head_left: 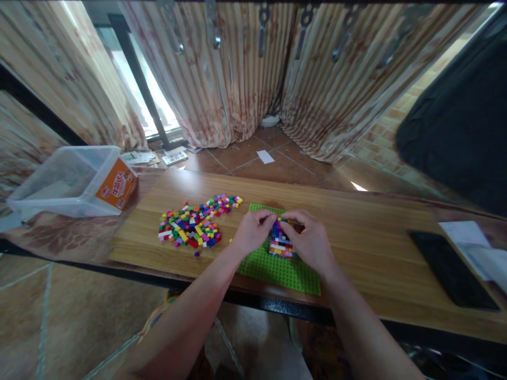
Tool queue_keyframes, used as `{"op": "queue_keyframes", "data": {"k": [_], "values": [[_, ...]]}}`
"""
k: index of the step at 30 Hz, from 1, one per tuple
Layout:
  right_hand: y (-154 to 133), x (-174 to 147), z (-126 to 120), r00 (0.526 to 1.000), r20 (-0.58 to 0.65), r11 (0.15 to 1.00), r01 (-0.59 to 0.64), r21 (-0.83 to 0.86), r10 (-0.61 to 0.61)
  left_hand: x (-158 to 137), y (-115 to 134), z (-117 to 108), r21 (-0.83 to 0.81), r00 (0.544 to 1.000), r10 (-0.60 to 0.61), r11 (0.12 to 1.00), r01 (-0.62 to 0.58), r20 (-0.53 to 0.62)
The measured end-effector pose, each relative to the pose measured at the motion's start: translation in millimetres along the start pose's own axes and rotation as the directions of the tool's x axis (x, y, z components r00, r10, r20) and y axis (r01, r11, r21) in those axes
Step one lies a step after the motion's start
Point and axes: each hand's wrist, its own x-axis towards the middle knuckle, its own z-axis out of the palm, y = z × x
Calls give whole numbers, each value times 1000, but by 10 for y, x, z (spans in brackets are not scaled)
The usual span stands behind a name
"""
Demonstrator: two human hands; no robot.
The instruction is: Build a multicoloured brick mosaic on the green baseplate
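A green studded baseplate (295, 275) lies on the wooden table, with a multicoloured block of toy bricks (280, 246) on it. My left hand (254, 230) is at the block's far left corner, thumb and forefinger pinched together. Whatever sits between those fingertips is too small to make out. From the right, my right hand (311, 238) closes round the block, its thumb lying over the top bricks and its forefinger reaching the far edge. The right fingers hide part of the block. Left of the baseplate spreads a loose pile of small coloured toy bricks (194, 224).
A clear plastic bin (75, 182) with an orange label stands at the table's left end. On the right lie a black tablet-like slab (451, 269) and white papers (467, 240). Metal clips (263, 29) hang overhead before striped curtains (237, 79).
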Motion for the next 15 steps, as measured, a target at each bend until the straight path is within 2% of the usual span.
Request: {"op": "queue_keyframes", "data": {"k": [5, 8, 10, 12, 15], "values": [[61, 36, -136, 992, -103, 996, -72, 44, 76, 61, -19, -141, -57, 994, -68, 996, 63, -82], [140, 58, -200, 982, -129, 988, -127, 83, 137, 109, 47, -283, -188, 972, -144, 976, 108, -188], [189, 65, -222, 975, -144, 982, -156, 108, 171, 81, 181, -399, -304, 955, -178, 947, 101, -238], [217, 70, -230, 969, -155, 977, -176, 123, 194, -32, 390, -530, -408, 966, -143, 912, 43, -218], [214, 78, -222, 964, -164, 973, -192, 127, 211, -321, 758, -737, -532, 990, 11, 843, -84, -139]]}}
